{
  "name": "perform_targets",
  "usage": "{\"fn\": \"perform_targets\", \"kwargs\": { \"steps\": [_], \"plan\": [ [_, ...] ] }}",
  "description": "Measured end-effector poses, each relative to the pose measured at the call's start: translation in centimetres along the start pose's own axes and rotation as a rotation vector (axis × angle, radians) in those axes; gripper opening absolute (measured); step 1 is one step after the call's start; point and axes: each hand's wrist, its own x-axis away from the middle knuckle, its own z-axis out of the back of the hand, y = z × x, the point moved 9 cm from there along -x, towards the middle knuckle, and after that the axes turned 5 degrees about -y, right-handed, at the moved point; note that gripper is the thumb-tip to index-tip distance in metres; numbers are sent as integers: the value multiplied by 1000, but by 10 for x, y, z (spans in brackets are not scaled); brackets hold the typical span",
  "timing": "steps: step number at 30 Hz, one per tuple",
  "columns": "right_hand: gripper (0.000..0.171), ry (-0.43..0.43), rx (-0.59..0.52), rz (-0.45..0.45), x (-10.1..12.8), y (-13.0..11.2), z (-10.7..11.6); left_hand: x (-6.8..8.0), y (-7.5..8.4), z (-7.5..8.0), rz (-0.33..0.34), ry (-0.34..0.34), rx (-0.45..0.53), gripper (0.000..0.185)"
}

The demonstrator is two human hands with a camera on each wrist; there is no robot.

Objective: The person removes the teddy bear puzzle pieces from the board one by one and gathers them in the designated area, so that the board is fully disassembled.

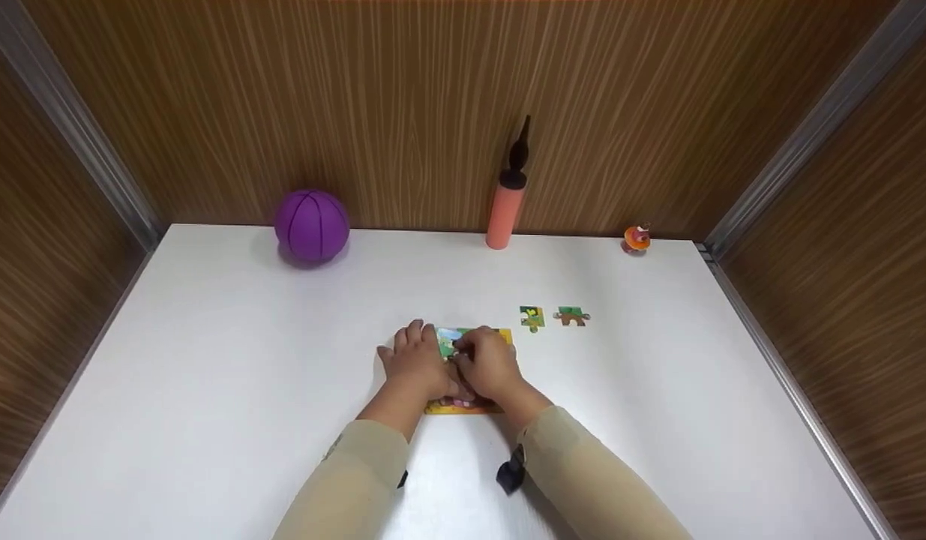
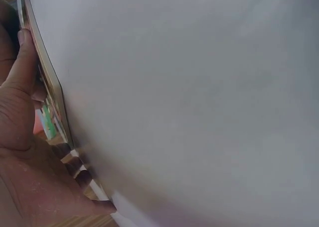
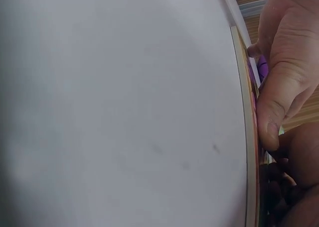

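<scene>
Our puzzle board (image 1: 463, 375) lies flat on the white table (image 1: 208, 360), near the middle and toward the front edge. We press it with both hands: the left hand (image 1: 414, 364) lies flat with fingers straight, and the right hand (image 1: 489, 364) curls its fingers down onto the picture. Two loose puzzle pieces (image 1: 532, 317) (image 1: 572, 316) lie just right of it. Along the back edge stand a purple ball (image 1: 311, 224), an orange pump (image 1: 506, 206) and a small orange toy (image 1: 636, 238).

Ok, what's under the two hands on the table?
A jigsaw puzzle board with a yellow-orange border lies flat under the left hand and right hand. A green and blue bit of picture shows between them; the rest is covered.
</scene>
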Motion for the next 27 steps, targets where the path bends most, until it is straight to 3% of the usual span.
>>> {"fn": "perform_targets", "kwargs": {
  "steps": [11,20,27],
  "plan": [
    [16,19,-27,36,1,12,18,0,1,0,8,7,-8,141],
    [16,100,-69,-14,2,46,54,-3,-2,-1,14,-1,16,143],
    [19,179,-47,-5,7,79,85,1,0,1,5,2,34,143]
  ]
}}
